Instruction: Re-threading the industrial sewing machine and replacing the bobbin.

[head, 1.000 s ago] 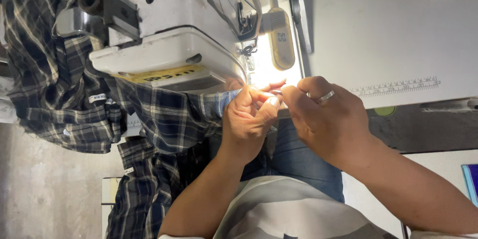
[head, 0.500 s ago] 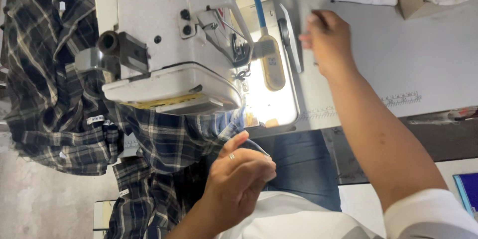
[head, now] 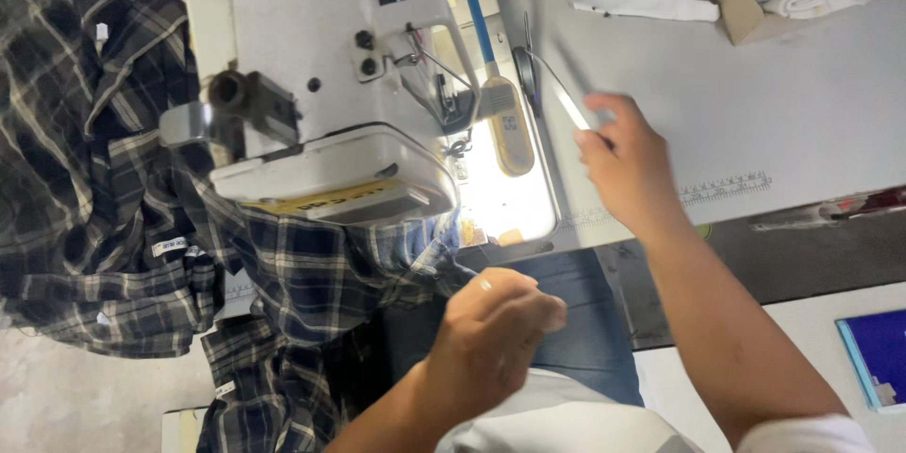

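We see a garment sewing workshop: an industrial sewing machine [head: 321, 104] at upper centre, plaid fabric [head: 104, 226] heaped left, ruler-marked worktable [head: 755, 113] right.

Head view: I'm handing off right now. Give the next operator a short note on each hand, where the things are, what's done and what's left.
Left hand: closed into a loose fist over the lap, beside the plaid shirt; whether it holds anything cannot be told.
Right hand: out on the grey table, fingers at a slim pale tool, blurred.
The shirt lies under the sewing machine head, bulk hanging off to the left.
Done: shirt is under the head.
Left: no hand guides the fabric at the needle yet.
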